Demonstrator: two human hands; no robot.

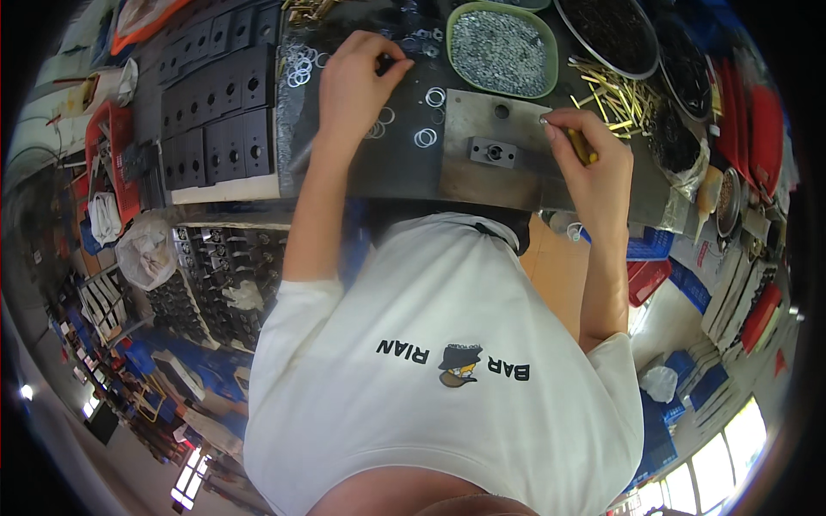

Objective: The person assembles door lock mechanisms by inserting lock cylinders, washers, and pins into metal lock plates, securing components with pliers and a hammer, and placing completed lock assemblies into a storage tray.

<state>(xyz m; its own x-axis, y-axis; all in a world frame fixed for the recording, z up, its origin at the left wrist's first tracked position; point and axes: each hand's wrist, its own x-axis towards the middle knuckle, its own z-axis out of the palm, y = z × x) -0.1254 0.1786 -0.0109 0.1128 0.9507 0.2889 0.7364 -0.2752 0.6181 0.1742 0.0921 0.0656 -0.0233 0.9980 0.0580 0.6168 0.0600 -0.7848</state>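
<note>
My left hand (357, 82) hovers over the back of the dark workbench, thumb and fingers pinched together. A dark spot shows between them, too small to make out. My right hand (602, 168) is closed around a yellow-handled tool (580, 144); most of that tool is hidden by the palm. A tiny shiny piece (544, 121) shows at its fingertips. Left of this hand, a small grey metal block (493, 153) with a round centre hole lies on a flat steel plate (465, 112). Thin silver rings (425, 138) lie between my hands.
A green tray (451, 64) of small silvery parts stands behind the plate. Brass-coloured pins (624, 99) lie loose at right, beside a round bowl (651, 64) of dark parts. Black plates with holes (215, 146) line the bench's left. More rings (299, 73) lie near them.
</note>
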